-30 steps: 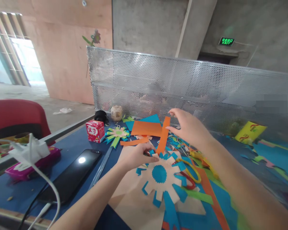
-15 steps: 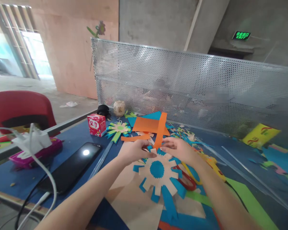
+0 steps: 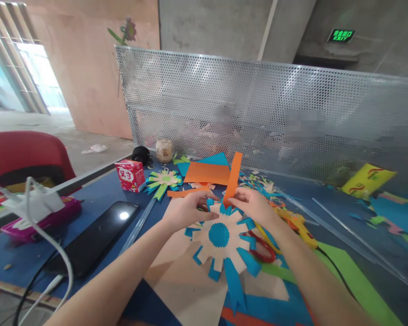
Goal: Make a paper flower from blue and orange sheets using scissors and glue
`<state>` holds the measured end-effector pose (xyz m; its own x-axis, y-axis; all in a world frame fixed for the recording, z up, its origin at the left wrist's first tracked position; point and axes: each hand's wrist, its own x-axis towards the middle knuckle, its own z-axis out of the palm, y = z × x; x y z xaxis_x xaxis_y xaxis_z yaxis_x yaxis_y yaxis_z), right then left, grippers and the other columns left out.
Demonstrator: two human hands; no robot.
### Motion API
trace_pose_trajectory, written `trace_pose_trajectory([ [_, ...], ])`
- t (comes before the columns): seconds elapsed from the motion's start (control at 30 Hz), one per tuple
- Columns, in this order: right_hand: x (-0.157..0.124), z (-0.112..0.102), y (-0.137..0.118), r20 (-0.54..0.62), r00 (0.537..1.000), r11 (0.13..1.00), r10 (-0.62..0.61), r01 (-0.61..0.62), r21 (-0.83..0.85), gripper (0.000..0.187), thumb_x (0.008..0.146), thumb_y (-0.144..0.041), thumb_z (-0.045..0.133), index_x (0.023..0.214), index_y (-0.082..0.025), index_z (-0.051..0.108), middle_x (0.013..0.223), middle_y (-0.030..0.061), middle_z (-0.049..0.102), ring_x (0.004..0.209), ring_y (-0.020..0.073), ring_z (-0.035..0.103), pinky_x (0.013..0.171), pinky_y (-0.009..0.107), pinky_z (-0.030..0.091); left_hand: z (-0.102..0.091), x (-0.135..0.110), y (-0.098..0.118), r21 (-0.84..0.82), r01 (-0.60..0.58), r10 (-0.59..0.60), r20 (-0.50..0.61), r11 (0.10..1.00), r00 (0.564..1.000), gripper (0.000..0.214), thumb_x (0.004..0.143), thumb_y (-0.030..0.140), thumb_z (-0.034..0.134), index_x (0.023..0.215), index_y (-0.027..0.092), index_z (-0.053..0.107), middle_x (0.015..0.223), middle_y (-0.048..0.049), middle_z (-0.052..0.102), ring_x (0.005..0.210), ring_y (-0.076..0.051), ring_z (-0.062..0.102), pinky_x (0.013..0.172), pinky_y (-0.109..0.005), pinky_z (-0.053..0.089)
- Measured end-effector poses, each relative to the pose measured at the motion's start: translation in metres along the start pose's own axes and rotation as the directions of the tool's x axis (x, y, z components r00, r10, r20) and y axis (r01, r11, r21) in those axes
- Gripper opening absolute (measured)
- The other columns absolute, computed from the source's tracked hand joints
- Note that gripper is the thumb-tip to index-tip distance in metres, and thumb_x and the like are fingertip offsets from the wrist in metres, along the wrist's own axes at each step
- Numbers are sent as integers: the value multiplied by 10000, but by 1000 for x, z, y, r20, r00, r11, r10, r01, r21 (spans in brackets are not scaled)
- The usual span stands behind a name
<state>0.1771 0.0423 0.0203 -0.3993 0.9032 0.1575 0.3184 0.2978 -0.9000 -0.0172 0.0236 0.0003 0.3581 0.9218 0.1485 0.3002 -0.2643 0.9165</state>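
Observation:
A large paper flower [image 3: 204, 244], pale peach with blue petals and a blue scalloped centre, is in front of me with a forked blue tail at its lower side. My left hand [image 3: 187, 212] is closed on the flower's upper left edge, thumb lying over the petals. In my right hand [image 3: 255, 206] the lower end of an orange paper strip [image 3: 234, 170] is pinched, and the strip stands up at the flower's top edge. Whether the strip is fixed to the flower I cannot tell. Red-handled scissors [image 3: 267, 253] lie partly under the flower's right side.
A phone [image 3: 95, 235], white charging cables and a red box [image 3: 129, 175] are to the left. Behind lie a smaller paper flower [image 3: 163, 181] and orange sheets [image 3: 206, 173]. At right are a yellow glue gun [image 3: 301, 228], clear glue sticks and a yellow packet [image 3: 367, 181]. A perforated metal screen [image 3: 190, 90] closes the back.
The orange strip's lower end has shifted slightly right, and the strip leans more to the right. My right hand now pinches it. The whole view has shifted a little.

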Motion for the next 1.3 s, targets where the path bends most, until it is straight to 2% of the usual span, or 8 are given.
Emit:
trace_pose_trajectory([
  [0.13,-3,2,-4,56,998,999,32,-32,-8,148,740,-289,548,826,-181,602,869,42,677,831,180,623,721,295,466,-1,0,1,12,-15,15,-5,1000,1000,390,617,295,671,970,161,571,678,14,516,599,-101,468,546,-236,396],
  [0.3,-5,1,-7,74,995,997,73,-72,-12,212,743,-330,561,877,-169,597,886,50,669,792,161,619,666,265,469,-3,0,3,8,29,-29,-14,1000,999,436,611,289,672,1013,159,566,585,51,436,555,-97,437,505,-224,351],
  [0.53,-7,-2,1,172,982,997,71,-64,-50,230,684,-254,634,903,-197,597,831,25,655,759,149,609,623,255,480,-3,0,1,44,-2,2,-2,999,1000,430,616,296,675,1009,165,561,608,39,487,577,-106,482,504,-221,361],
  [0.63,-10,-5,-1,139,988,998,67,-65,-18,139,736,-272,574,847,-196,609,840,22,659,753,138,614,650,256,479,-1,-1,2,79,-80,80,3,994,997,414,630,311,666,1004,168,560,630,29,515,591,-110,500,505,-217,372],
  [0.83,-12,-8,-5,-53,998,996,34,-29,90,123,745,-299,545,785,-189,582,772,17,663,685,137,621,662,279,494,2,-6,10,141,-171,174,-11,975,985,375,652,292,647,1001,175,571,735,-2,570,658,-120,539,548,-222,411],
  [1.03,-19,-1,-15,0,991,991,134,-134,12,163,742,-318,522,776,-185,612,810,29,643,747,161,599,561,256,479,0,-6,12,93,-135,138,-32,986,990,388,668,321,634,1019,171,565,749,-7,567,642,-113,538,548,-226,427],
  [1.17,-23,0,-19,-6,991,990,137,-137,25,219,759,-374,508,699,-178,583,697,3,589,652,123,550,564,238,450,-1,-5,10,83,-114,117,-28,990,993,406,664,335,635,1029,170,568,690,5,562,590,-104,529,503,-215,413],
  [1.3,-24,0,-19,63,990,990,123,-127,68,276,762,-450,509,725,-184,572,709,-2,568,647,116,538,561,237,448,-3,-4,7,89,-124,129,-47,988,991,401,650,344,648,1006,172,583,667,12,551,573,-100,512,494,-214,400],
])
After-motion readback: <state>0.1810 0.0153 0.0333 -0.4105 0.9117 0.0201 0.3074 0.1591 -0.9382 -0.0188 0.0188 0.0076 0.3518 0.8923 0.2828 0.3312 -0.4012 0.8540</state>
